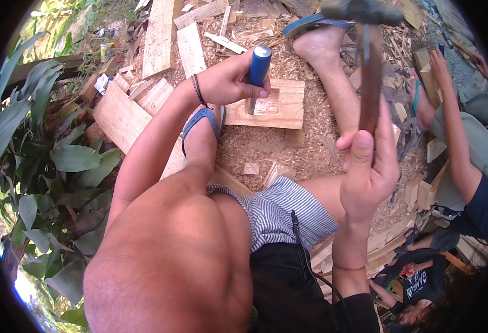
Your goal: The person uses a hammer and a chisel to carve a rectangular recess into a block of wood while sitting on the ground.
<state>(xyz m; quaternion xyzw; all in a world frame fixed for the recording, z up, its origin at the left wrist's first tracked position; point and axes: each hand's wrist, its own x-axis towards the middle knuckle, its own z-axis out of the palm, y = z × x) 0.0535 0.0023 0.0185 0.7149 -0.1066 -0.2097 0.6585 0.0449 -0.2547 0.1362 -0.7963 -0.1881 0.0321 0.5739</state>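
Note:
A chisel (260, 65) with a blue handle stands nearly upright in my left hand (230, 80), its fingers wrapped round the handle. The metal blade goes down to a pale wooden board (288, 111), at the left side of a shallow square recess (267, 103) cut in its face. My right hand (368, 166) grips the brown wooden handle of a hammer (370, 77), raised to the right of the board. The dark hammer head is at the top edge of the view. My sandalled left foot (202, 130) is against the board's left end.
Wood shavings (255, 147) cover the ground, with several planks (160, 33) and offcuts at the far left. Leafy plants (77, 158) grow on the left. A co-worker's arm (457, 133) and sandalled foot are at right; another person (421, 283) sits at the lower right.

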